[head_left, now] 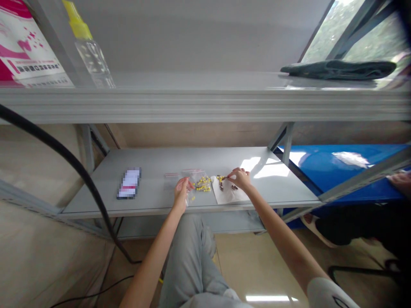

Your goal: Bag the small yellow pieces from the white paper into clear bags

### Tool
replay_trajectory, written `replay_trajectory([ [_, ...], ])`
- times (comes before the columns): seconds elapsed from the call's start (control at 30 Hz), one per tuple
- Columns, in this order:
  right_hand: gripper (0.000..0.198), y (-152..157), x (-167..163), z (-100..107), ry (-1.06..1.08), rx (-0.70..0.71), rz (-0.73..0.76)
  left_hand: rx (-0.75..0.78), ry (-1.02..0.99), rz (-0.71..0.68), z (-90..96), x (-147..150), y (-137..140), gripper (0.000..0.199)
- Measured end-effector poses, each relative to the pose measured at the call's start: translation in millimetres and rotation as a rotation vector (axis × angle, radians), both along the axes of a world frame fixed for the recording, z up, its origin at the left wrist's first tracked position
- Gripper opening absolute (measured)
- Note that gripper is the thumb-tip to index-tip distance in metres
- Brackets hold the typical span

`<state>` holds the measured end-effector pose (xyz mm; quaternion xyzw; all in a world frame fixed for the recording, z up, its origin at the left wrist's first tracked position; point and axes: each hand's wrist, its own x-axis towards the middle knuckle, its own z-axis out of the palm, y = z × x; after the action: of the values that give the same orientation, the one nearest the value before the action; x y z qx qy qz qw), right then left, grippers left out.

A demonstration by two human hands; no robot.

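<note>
My left hand (182,192) is closed around the edge of a small clear zip bag (189,197); reddish colour shows at its fingertips. Beside it lies another zip bag (192,172), with several small yellow pieces (203,185) in or on it. My right hand (240,177) reaches over a white sheet of paper (226,196), its thumb and finger pinched together at a small dark piece too tiny to name. Several dark brown-red pieces (221,186) rest on the paper, and more yellow ones lie near its top edge.
A phone (129,183) lies to the left on the grey shelf (154,158). Overhead, an upper shelf carries a spray bottle (91,55), a pink-white packet (25,51) and a folded dark cloth (337,69). A black cable (73,160) hangs at left; another person's leg shows at right.
</note>
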<state>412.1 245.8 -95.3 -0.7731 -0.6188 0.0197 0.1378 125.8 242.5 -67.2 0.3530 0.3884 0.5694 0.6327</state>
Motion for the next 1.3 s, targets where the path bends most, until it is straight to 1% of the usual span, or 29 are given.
replay_trajectory([
  [0.17, 0.019, 2, -13, 7, 0.004, 0.002, 0.002, -0.069, -0.059, -0.065, 4.4, -6, -3, 0.039],
  [0.3, 0.016, 11, -29, 13, 0.006, -0.034, -0.03, -0.079, -0.055, -0.161, 13.4, -9, -5, 0.049],
  [0.4, 0.016, 16, -38, 15, 0.011, -0.07, -0.068, -0.009, 0.014, -0.209, 19.4, -7, -7, 0.051],
  [0.53, 0.018, 16, -42, 17, 0.02, -0.098, -0.115, 0.168, 0.188, -0.219, 20.2, -7, -11, 0.045],
  [0.63, 0.017, 14, -43, 18, 0.021, -0.097, -0.123, 0.345, 0.389, -0.197, 13.7, -11, -12, 0.033],
  [0.73, 0.017, 11, -43, 18, 0.02, -0.086, -0.124, 0.506, 0.61, -0.149, 1.7, -13, -13, 0.023],
  [0.9, 0.015, 9, -46, 16, 0.01, -0.041, -0.104, 0.686, 0.881, -0.045, -23.0, -3, -11, 0.019],
  [1.0, 0.014, 8, -48, 15, 0.002, -0.016, -0.1, 0.754, 0.978, 0.008, -34.9, 3, -8, 0.017],
  [1.1, 0.012, 6, -47, 18, 0.002, 0.007, -0.083, 0.797, 1.039, 0.05, -42.4, 5, -6, 0.018],
  [1.2, 0.011, 2, -48, 26, 0.022, 0.039, -0.056, 0.81, 1.072, 0.086, -45.9, 3, -6, 0.022],
  [1.3, 0.014, -8, -59, 38, 0.063, 0.09, -0.004, 0.804, 1.087, 0.114, -46.8, 2, -5, 0.024],
])
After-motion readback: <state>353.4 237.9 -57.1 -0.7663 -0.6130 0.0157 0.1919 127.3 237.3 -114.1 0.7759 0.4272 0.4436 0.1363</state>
